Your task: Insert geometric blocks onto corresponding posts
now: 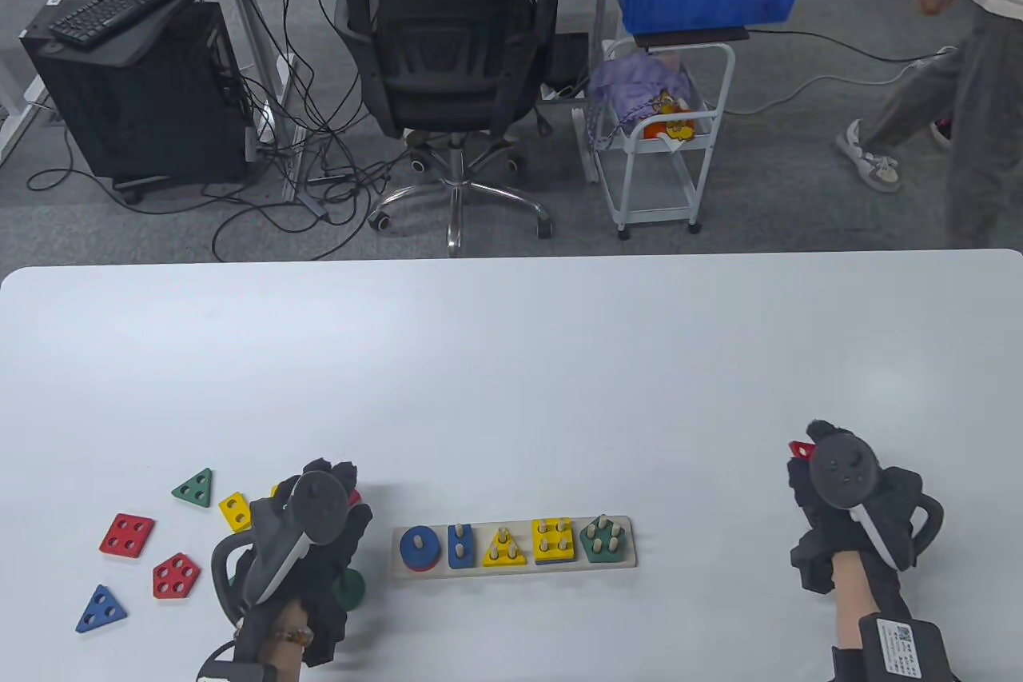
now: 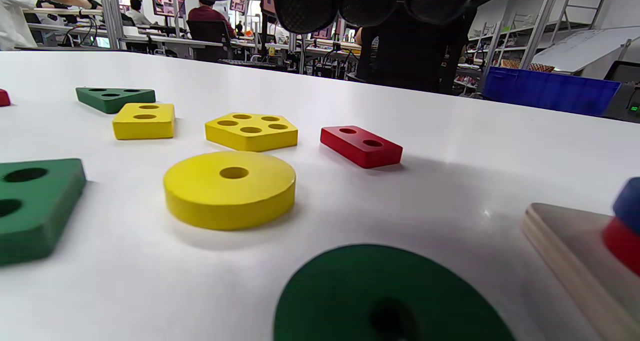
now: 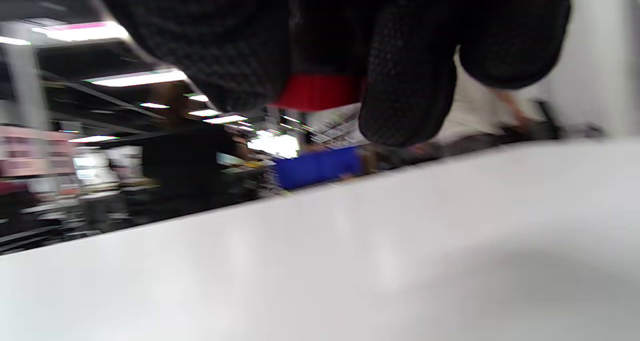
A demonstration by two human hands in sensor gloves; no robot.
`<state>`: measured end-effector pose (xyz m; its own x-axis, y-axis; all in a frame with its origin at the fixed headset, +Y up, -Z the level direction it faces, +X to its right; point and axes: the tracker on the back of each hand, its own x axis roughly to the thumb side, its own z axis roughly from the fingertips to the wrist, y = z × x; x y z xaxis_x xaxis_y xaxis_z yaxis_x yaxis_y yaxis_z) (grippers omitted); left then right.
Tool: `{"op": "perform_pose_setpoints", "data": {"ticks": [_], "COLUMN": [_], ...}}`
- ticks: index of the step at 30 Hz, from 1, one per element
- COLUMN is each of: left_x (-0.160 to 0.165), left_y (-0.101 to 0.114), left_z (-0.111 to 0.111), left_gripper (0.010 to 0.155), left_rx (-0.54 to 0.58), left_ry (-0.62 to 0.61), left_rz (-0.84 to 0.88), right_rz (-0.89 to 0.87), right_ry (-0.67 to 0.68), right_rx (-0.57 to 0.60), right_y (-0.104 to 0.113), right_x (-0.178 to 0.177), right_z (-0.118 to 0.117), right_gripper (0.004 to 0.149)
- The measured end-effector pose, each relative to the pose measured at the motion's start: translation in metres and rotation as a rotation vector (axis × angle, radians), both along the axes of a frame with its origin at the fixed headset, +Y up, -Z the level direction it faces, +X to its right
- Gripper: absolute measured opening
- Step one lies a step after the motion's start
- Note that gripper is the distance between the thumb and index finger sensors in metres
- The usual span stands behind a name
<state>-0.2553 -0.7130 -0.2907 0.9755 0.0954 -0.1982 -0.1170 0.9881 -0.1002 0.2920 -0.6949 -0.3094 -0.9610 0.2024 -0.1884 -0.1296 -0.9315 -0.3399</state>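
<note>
The geometric blocks lie mostly loose to the left of the wooden peg board [image 1: 515, 570], which sits near the table's front edge. They look like painted wood: rigid, light, flat, with smooth faces that could slip, so the sensible hold is a pinch across opposite side edges, keeping the holes level over the posts.

Nearest, just left of the peg board, is a green disc [image 2: 390, 301] with one hole, partly under the left hand [image 1: 308, 546]. That hand hovers above the loose pieces, its fingertips [image 2: 310, 3] hanging at the top of the wrist view and holding nothing. Beyond the disc sits a yellow disc [image 2: 230, 188], then a yellow pentagon [image 2: 251, 131] and a red rectangle [image 2: 361, 146]; farther left of the board lie a blue triangle [image 1: 101, 608], a red pentagon [image 1: 176, 576], a red square [image 1: 127, 536] and a green triangle [image 1: 194, 488].

Well to the right of the peg board, the right hand [image 1: 851, 510] curls its fingers around a small red block [image 3: 317, 91], lifted off the table [image 1: 511, 362]; its shape I cannot tell. The board's posts already carry several blocks.
</note>
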Motion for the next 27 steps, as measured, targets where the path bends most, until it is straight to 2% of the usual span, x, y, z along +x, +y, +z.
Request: {"op": "perform_pose_setpoints", "data": {"ticks": [3,7,13,20,27], "left_x": [0.0,0.0,0.001,-0.002,-0.003], "left_y": [0.001,0.002,0.005,0.004,0.004], "left_z": [0.0,0.001,0.002,0.002,0.001], "left_gripper": [0.065,0.065,0.065,0.065,0.065], "left_rx": [0.009,0.016,0.034,0.035,0.036], "left_ry": [0.0,-0.001,-0.009,-0.002,0.002], "left_rz": [0.003,0.001,0.0,0.003,0.009], "right_rz": [0.03,0.058,0.228,0.355,0.403], "right_ry": [0.229,0.5,0.818,0.935,0.948], "right_rx": [0.064,0.091,0.059,-0.035,-0.101], "right_y": [0.015,0.022,0.013,-0.008,-0.021], "right_x": [-0.048,-0.116,-0.213,-0.273,-0.29], "right_z": [0.004,0.016,0.039,0.042,0.038], "right_gripper": [0.059,0.059,0.059,0.059,0.06]}}
